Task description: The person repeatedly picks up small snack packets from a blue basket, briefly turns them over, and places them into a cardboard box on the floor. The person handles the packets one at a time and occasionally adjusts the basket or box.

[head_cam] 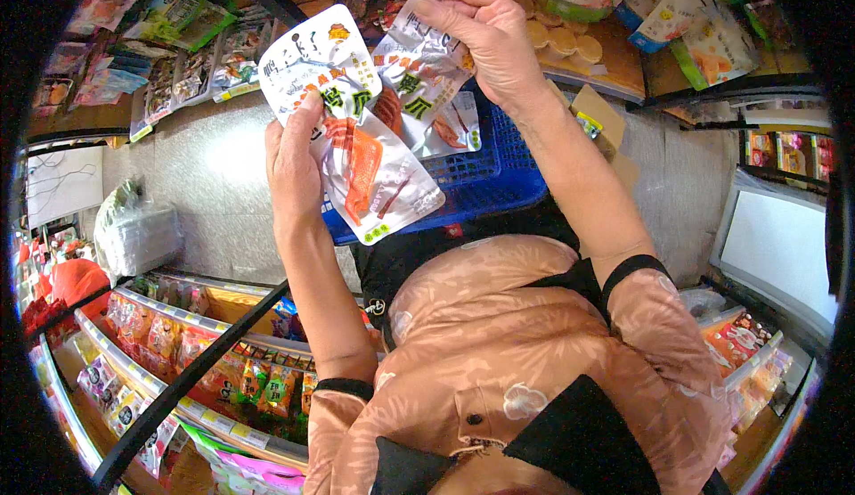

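My left hand (297,161) grips a silver snack packet (381,181) by its left edge, thumb on the front. It has a white top with a hang hole, printed writing and a picture of an orange-brown bird's foot. Pinched at its top corner by my right hand (484,37) is a similar silver packet (427,84), partly behind the first. Part of silver packaging (457,124) with a like picture shows behind them; whether it is a separate packet I cannot tell. Below both hands stands a blue plastic basket (511,191), its inside mostly hidden.
Ahead, a wooden display shelf (624,77) bears round tubs (561,44) and pouches (668,17). An open cardboard box (611,121) is right of the basket. Bagged snacks fill racks (220,375) behind on the left, crossed by a black bar (194,381). Plastic-wrapped goods (137,231) stand on the floor.
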`<state>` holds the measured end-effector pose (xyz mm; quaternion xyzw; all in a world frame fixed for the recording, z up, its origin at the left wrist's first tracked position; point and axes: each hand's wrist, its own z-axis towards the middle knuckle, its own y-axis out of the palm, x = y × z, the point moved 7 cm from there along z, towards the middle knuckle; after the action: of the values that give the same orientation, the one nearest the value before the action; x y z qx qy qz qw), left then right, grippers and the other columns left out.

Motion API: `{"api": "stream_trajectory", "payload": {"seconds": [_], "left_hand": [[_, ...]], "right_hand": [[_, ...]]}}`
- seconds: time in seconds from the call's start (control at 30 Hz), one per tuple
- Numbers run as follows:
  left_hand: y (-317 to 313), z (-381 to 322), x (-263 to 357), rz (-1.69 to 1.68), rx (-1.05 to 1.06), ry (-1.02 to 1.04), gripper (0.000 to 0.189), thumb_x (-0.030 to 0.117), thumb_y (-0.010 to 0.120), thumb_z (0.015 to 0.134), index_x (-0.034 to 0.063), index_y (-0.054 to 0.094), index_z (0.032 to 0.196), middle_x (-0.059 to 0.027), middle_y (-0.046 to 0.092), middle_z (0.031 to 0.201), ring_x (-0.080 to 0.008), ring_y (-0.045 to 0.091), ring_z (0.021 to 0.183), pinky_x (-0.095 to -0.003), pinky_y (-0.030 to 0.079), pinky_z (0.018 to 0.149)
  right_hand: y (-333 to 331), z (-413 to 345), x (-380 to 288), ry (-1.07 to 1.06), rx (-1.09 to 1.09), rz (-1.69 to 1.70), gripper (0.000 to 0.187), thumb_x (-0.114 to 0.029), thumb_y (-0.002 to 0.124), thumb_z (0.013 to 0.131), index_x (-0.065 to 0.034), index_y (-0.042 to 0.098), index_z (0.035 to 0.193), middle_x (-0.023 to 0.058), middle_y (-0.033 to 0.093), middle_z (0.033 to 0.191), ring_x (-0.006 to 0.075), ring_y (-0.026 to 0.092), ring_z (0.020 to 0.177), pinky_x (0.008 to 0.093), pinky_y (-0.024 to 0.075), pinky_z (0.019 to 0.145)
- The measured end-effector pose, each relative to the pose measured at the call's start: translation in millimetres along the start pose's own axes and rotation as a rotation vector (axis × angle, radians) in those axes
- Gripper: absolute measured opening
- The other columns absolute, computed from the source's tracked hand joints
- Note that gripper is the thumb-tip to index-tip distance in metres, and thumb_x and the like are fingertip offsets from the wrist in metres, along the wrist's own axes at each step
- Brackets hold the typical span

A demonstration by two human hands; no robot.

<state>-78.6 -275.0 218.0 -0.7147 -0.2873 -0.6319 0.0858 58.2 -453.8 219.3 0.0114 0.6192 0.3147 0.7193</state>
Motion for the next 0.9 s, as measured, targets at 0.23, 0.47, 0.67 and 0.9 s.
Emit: {"api": "stream_trajectory", "payload": {"seconds": [0.23,0.47,0.67,0.9], "left_hand": [[-15,5,0,-0.049,0.099,0.076,0.029,0.018,0.057,0.091,-0.0066,0.058,0.106,-0.0151,0.062,0.105,-0.0215,0.064,0.092,-0.0337,0.053,0.082],[-17,13,2,-0.185,-0.006,0.191,0.035,0.021,0.045,0.096,-0.004,0.055,0.119,-0.0113,0.061,0.115,-0.0214,0.061,0.102,-0.0358,0.048,0.092],[-13,9,4,-0.121,0.053,0.141,0.035,0.018,0.047,0.095,-0.005,0.054,0.12,-0.0119,0.062,0.114,-0.0219,0.06,0.106,-0.0366,0.047,0.094],[-16,19,15,-0.492,-0.407,0.316,0.048,0.025,0.033,0.096,-0.0103,0.05,0.124,-0.0231,0.063,0.112,-0.0278,0.061,0.102,-0.0362,0.046,0.087]], "right_hand": [[8,0,2,0.252,0.022,0.25,0.034,-0.028,0.06,0.094,-0.0046,0.059,0.119,0.0039,0.066,0.106,0.012,0.063,0.094,0.0285,0.0521,0.084],[32,-23,15,0.414,-0.357,-0.045,0.037,-0.033,0.067,0.089,-0.0072,0.064,0.116,-0.0004,0.068,0.098,0.0081,0.062,0.087,0.0253,0.0504,0.071],[16,-12,34,0.273,-0.258,-0.231,0.018,-0.016,0.065,0.09,-0.0001,0.066,0.098,0.003,0.067,0.086,0.0065,0.06,0.074,0.0233,0.0481,0.065],[10,-6,23,0.087,-0.135,-0.205,0.018,-0.012,0.056,0.094,0.0009,0.061,0.106,0.0029,0.067,0.091,0.0068,0.06,0.082,0.0253,0.0502,0.072]]}}
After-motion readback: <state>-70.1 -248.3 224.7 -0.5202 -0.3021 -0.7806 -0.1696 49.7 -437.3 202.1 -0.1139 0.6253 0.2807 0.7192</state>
